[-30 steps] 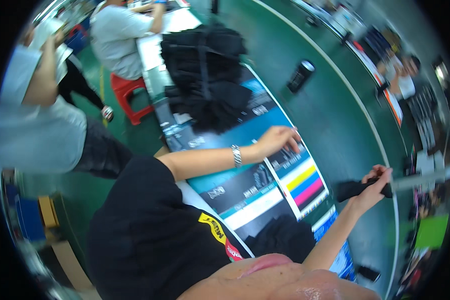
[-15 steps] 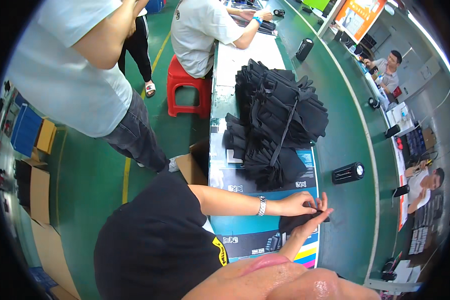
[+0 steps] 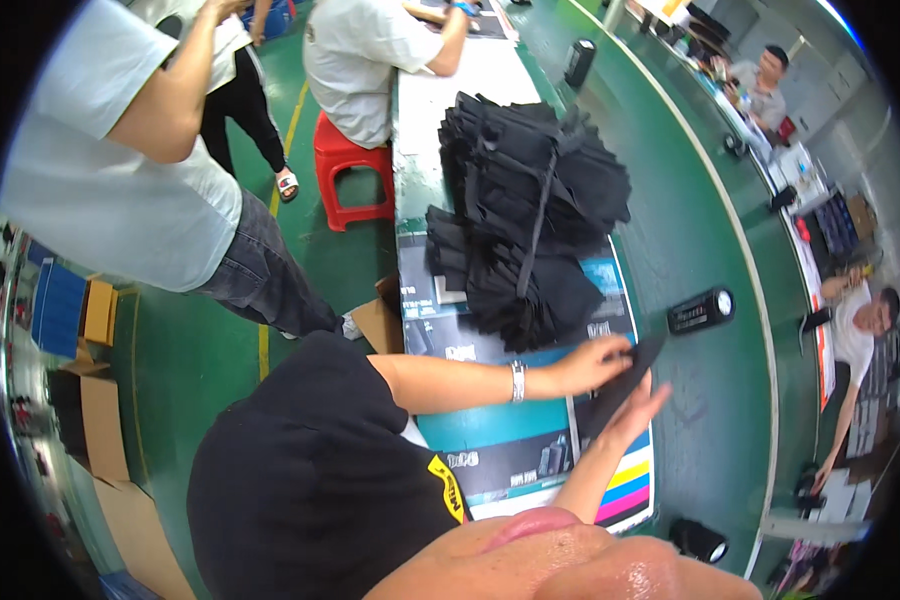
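Between the two hands, over the right-hand edge of a printed sheet (image 3: 490, 425), a thin black cloth piece (image 3: 600, 405), tilted, with one pointed end sticking out past the fingers. Upper edge pinched by the left hand (image 3: 592, 366), with fingers bent and bunched on the fabric; exact thumb placement impossible to tell. Right hand (image 3: 638, 412) open, palm and lower fingers against the cloth's near side, fingertips stretched outward, clear of the fabric. On the left wrist, a silvery linked band (image 3: 518, 382). Just beyond the left hand, a heaped bundle (image 3: 575, 190) of matte black cloth, soft and layered, with ruffled edges and a narrow dark strap (image 3: 540, 225) across. Sheet smooth and flat, in teal and black with bright colour stripes. Near the fingertips, on the smooth green tabletop (image 3: 715, 430), a black cylinder (image 3: 698, 311) with a pale round end, lying on its side.
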Motion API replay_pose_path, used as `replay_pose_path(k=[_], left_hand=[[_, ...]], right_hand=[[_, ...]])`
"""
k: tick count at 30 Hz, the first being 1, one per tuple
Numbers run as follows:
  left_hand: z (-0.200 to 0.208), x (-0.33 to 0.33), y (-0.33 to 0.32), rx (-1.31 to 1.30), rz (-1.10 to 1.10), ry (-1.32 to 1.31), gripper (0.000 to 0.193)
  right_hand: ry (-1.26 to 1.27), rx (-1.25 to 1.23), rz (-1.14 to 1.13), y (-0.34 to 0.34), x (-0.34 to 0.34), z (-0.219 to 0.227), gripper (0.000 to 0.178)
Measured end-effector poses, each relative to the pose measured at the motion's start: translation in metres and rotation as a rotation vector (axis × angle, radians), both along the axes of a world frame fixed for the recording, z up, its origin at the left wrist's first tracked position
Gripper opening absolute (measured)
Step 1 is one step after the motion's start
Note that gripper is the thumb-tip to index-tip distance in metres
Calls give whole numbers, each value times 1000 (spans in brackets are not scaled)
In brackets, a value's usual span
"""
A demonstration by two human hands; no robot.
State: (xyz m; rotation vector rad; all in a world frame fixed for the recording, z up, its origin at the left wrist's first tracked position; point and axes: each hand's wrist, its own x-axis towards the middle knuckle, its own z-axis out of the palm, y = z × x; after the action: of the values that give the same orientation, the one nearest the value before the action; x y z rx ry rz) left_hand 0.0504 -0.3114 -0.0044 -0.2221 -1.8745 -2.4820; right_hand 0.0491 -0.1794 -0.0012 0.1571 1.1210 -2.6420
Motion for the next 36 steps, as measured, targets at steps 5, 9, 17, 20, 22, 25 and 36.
replay_pose_path(k=[5,9,17,20,22,25,36], left_hand=[[-6,-8,-15,-117,144,140,24],[9,-20,-27,-68,37,154,25],[30,-1,-32,501,-370,-197,26],[29,-6,-29,522,-477,-312,25],[29,-12,-27,440,-536,-283,25],[46,-43,-27,413,-566,-138,19],[84,-165,41,-8,-309,147,24]], right_hand=[[114,459,-45,-17,-2,7,25],[61,497,78,-16,3,31,17],[240,349,-68,6,3,48,9],[285,238,-169,6,7,62,8],[369,250,-180,7,5,67,8],[348,368,-181,20,6,69,10],[338,968,-457,71,-80,103,18]])
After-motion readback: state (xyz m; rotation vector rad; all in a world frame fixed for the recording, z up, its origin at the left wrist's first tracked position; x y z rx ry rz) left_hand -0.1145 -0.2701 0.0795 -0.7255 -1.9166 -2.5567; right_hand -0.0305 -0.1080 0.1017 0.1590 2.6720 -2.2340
